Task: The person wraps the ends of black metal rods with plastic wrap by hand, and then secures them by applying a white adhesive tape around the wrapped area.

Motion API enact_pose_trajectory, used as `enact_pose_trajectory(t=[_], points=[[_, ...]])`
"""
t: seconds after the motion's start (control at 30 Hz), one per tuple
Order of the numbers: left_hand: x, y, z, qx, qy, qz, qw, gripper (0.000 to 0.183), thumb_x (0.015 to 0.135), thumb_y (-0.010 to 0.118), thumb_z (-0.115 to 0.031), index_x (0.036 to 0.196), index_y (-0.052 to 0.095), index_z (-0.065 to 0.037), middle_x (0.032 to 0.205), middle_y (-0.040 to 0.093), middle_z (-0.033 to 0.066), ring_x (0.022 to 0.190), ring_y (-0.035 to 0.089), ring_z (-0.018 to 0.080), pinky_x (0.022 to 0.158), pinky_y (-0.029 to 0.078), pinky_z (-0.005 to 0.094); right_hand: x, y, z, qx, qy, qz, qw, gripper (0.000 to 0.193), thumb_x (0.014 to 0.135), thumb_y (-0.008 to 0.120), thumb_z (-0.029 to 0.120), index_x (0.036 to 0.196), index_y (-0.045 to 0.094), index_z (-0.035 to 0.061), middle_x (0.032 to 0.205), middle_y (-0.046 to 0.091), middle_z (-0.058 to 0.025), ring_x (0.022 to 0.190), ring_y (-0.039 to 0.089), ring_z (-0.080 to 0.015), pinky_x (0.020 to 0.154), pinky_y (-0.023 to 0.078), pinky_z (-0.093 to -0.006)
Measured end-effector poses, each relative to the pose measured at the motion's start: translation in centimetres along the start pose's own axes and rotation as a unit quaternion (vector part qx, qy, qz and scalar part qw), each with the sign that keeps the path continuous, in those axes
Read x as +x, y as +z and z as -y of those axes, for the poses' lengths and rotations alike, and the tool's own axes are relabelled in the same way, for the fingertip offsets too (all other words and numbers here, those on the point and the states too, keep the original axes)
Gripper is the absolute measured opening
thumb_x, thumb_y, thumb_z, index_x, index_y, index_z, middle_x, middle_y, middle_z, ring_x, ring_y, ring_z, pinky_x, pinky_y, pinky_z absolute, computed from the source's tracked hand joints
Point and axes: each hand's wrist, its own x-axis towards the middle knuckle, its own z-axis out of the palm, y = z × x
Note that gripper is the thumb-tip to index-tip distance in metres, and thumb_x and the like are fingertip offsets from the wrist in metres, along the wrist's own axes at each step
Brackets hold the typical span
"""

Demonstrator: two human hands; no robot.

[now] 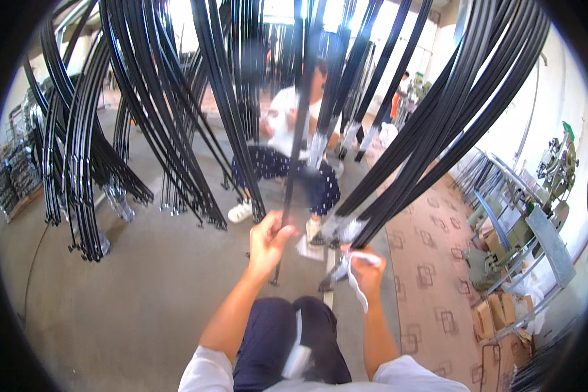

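Note:
Long black strips with small end pieces hang down in front of me. My left hand [269, 245] is closed around a single black strip [296, 150], whose lower end sticks out below my fingers. A folded white cloth [366, 257] is in my closed right hand [371, 276], and a flap of it hangs down. That hand is close to the lower end of a thick bundle of black strips [431, 130] slanting from the upper right; I cannot tell whether it touches them. Clear plastic wrap [340, 230] covers part of the ends there.
Another person [287, 111] in dotted dark trousers sits just beyond the strips. More hanging bundles [88, 144] fill the left side. A green machine [558, 160], a metal frame [549, 245] and cardboard boxes [496, 315] stand at the right. A farther person [396, 101] is in the background.

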Motion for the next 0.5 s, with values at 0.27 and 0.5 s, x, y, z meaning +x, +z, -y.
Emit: enact_pose_trajectory(t=[0.27, 0.5], points=[[-2.1, 3.3, 0.9, 0.004, -0.060, 0.118, 0.991, 0.012, 0.082, 0.050, 0.001, 0.094, 0.053, 0.002, 0.087, 0.060, 0.0070, 0.085, 0.056, 0.0129, 0.078, 0.043, 0.0253, 0.0, -0.2, 0.8, -0.021, 0.051, 0.036, 0.998, 0.015, 0.069, 0.064, 0.007, 0.077, 0.062, -0.0057, 0.091, 0.060, -0.0148, 0.081, 0.054, -0.0181, 0.073, 0.040, -0.0278], [-2.1, 6.7, 1.7, 0.094, 0.094, 0.165, 0.977, 0.023, 0.076, 0.052, 0.005, 0.099, 0.053, -0.001, 0.091, 0.052, 0.0100, 0.088, 0.052, 0.0184, 0.078, 0.040, 0.0280, -0.1, -0.9, 0.6, -0.028, 0.079, 0.042, 0.996, 0.014, 0.065, 0.062, 0.006, 0.074, 0.062, -0.0042, 0.084, 0.059, -0.0112, 0.075, 0.054, -0.0168, 0.067, 0.041, -0.0253]])
